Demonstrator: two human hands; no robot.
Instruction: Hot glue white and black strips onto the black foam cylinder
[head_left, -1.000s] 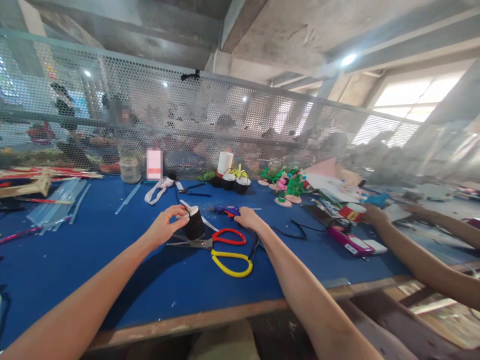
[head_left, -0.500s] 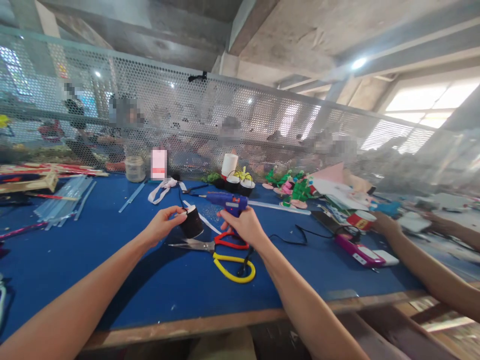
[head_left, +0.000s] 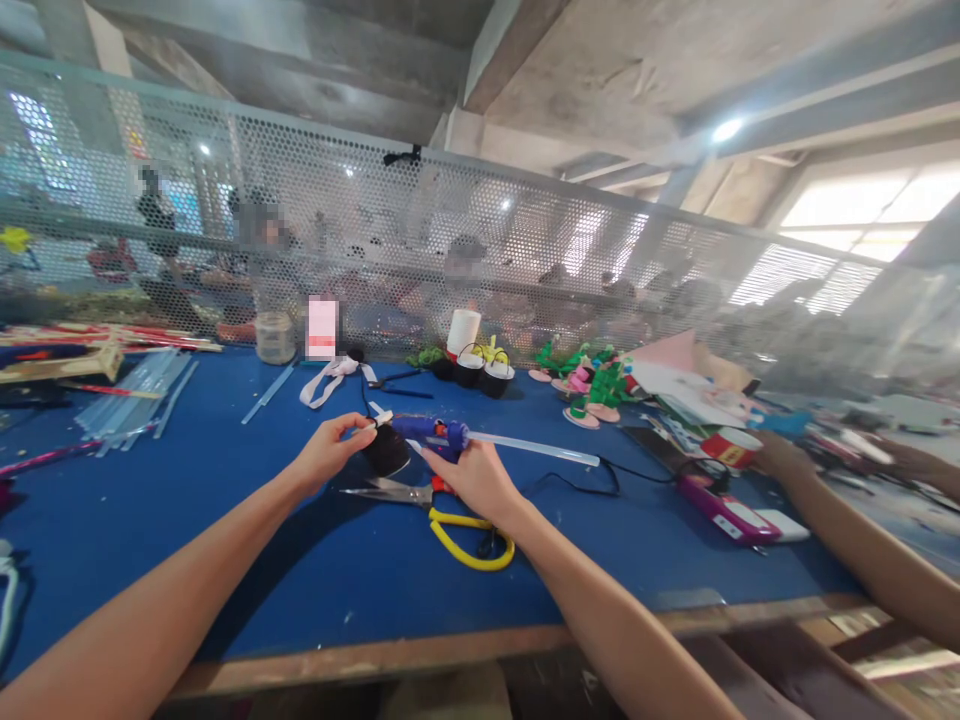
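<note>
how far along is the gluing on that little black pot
Done: two finished black pots with handles stand by the mesh. In hand: the left hand holds a black pot off the table, and the right hand points the blue glue gun at it, nozzle close to the pot. Left: no handle shows on this pot. The scissors lie unused below.

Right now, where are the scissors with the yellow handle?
In the head view, the scissors lie on the blue table, centre, just below the right hand holding the glue gun.
</note>
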